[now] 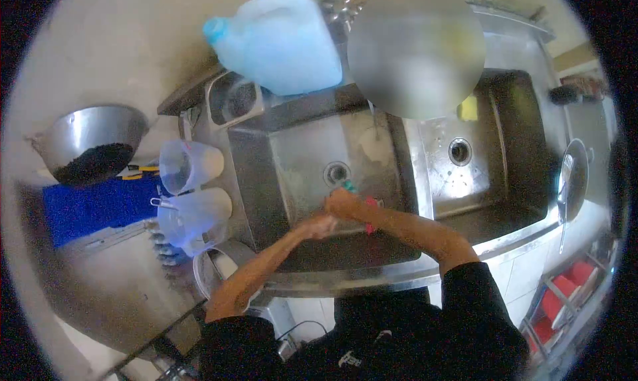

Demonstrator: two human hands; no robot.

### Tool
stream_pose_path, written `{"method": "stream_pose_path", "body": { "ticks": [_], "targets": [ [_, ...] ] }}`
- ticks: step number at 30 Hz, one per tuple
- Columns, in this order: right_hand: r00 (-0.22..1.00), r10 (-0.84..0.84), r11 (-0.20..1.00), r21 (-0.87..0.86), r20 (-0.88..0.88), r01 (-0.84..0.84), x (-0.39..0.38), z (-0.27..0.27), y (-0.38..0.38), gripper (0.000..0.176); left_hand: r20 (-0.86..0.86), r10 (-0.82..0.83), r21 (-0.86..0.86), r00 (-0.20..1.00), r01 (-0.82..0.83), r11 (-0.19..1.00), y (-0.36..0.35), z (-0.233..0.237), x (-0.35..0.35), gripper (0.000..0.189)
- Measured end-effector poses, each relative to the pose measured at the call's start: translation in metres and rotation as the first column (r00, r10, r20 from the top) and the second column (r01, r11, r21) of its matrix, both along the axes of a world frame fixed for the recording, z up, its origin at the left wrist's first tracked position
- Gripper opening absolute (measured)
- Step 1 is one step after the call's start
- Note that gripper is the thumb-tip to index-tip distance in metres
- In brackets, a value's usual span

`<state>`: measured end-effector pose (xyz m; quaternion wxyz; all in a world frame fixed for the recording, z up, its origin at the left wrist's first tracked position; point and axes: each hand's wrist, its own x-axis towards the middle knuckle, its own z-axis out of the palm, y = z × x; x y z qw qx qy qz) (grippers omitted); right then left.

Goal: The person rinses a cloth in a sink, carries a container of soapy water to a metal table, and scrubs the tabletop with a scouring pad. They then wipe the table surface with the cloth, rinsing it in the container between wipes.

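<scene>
Both my hands meet over the left sink basin (302,138), near its front side and close to the drain (337,173). My right hand (347,203) is closed in a fist, and a small teal piece (347,185) shows at its far edge; I cannot tell what it belongs to. Just below and left of it, my left hand (319,227) comes up against the right one, its fingers smeared and partly hidden. Pink-red material (371,227) shows on either side of my right wrist, lower in the basin.
A large bluish jug (286,45) stands behind the basin. Clear plastic pitchers (193,218) and a steel bowl (100,135) with dark contents are at left. The right basin (512,141) holds a yellow sponge (468,108). A blurred disc covers the back middle.
</scene>
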<state>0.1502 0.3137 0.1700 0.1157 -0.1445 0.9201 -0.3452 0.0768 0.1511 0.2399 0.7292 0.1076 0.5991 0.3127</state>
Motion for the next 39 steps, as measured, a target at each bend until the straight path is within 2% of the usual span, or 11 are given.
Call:
{"method": "stream_pose_path", "body": {
  "ticks": [6,10,14,17,20,23,25,29,32,35,39],
  "targets": [
    [0.922,0.339,0.937,0.152,-0.185,-0.314,-0.004,0.067,-0.013,0.018,0.634,0.352,-0.191,0.688,-0.302,0.934,-0.017,0.055,0.034,0.02],
    [0.934,0.356,0.909,0.217,0.039,-0.355,-0.04,0.168,0.027,0.027,-0.354,0.05,-0.06,0.934,-0.076,0.995,-0.002,0.124,-0.008,0.025],
    [0.981,0.097,0.917,-0.399,0.168,-0.023,-0.051,0.205,0.062,0.036,-0.548,0.012,-0.173,0.837,-0.127,0.977,0.019,0.19,-0.041,0.045],
    [0.996,-0.074,0.809,-0.587,-0.039,0.037,-0.034,0.128,0.039,0.047,-0.491,0.421,0.258,0.762,-0.335,0.906,0.015,0.178,-0.041,0.027],
    [0.933,-0.337,0.615,-0.72,0.13,0.322,-0.007,0.077,0.007,0.053,-0.457,0.498,0.168,0.736,-0.479,0.862,0.028,0.173,-0.03,0.035],
    [0.71,-0.102,-0.151,-0.716,0.697,0.681,0.026,0.051,-0.023,0.057,-0.346,0.711,0.186,0.613,-0.697,0.692,0.046,0.151,-0.004,0.04],
    [0.745,0.018,-0.1,-0.74,0.667,0.665,0.038,0.023,-0.035,0.064,-0.875,0.345,0.149,0.339,-0.491,0.859,0.047,0.115,0.013,0.05],
    [0.651,0.013,0.503,-0.568,0.759,0.652,0.025,0.122,0.03,0.078,-0.975,-0.046,-0.051,0.215,-0.019,0.998,0.034,0.101,0.038,0.075],
    [0.665,-0.005,0.5,-0.574,0.747,0.649,0.031,0.108,0.043,0.075,-0.881,-0.395,-0.257,0.261,0.437,0.862,0.049,0.189,0.006,0.088],
    [0.622,0.048,0.52,-0.551,0.782,0.653,0.03,0.117,0.062,0.075,-0.948,-0.319,-0.289,-0.005,0.433,0.854,0.079,0.235,-0.017,0.076],
    [0.677,0.198,0.594,-0.637,0.709,0.492,0.021,0.141,0.078,0.083,-0.986,-0.164,-0.067,0.03,0.83,0.554,0.081,0.136,-0.029,0.072]
  ]
}}
